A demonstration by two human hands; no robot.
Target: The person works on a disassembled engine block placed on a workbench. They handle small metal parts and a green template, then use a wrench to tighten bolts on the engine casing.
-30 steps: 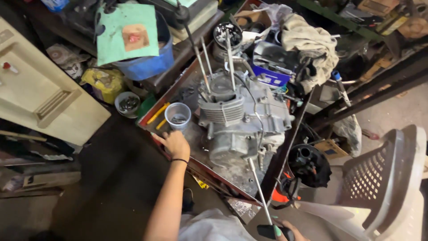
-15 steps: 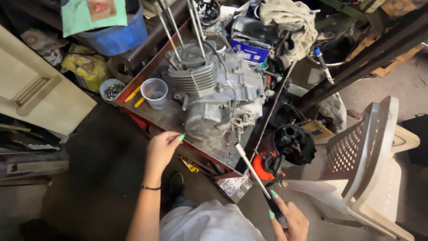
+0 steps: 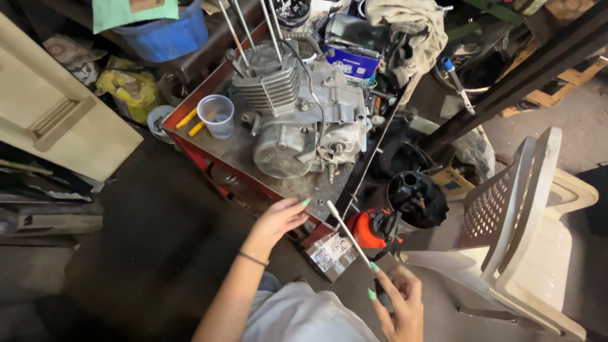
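Observation:
A grey motorcycle engine (image 3: 304, 120) with cooling fins and long studs sits on a red-edged metal table (image 3: 209, 168). My left hand (image 3: 278, 220) hovers open at the table's near edge, just below the engine, fingers apart. My right hand (image 3: 399, 304) is low in view and grips the dark handle of a long thin screwdriver (image 3: 348, 233), whose shaft points up toward the table's near corner. A clear plastic cup (image 3: 216, 115) stands left of the engine.
A beige plastic chair (image 3: 532, 228) stands at the right. A black round part (image 3: 417, 199) and an orange tool (image 3: 370, 229) lie below the table. A blue bucket (image 3: 166, 35), rags (image 3: 408, 35) and a cream panel (image 3: 57, 120) surround it.
My left hand has come off the table edge toward me. My right hand has risen into view with the screwdriver. The view has shifted, so the engine sits higher in frame.

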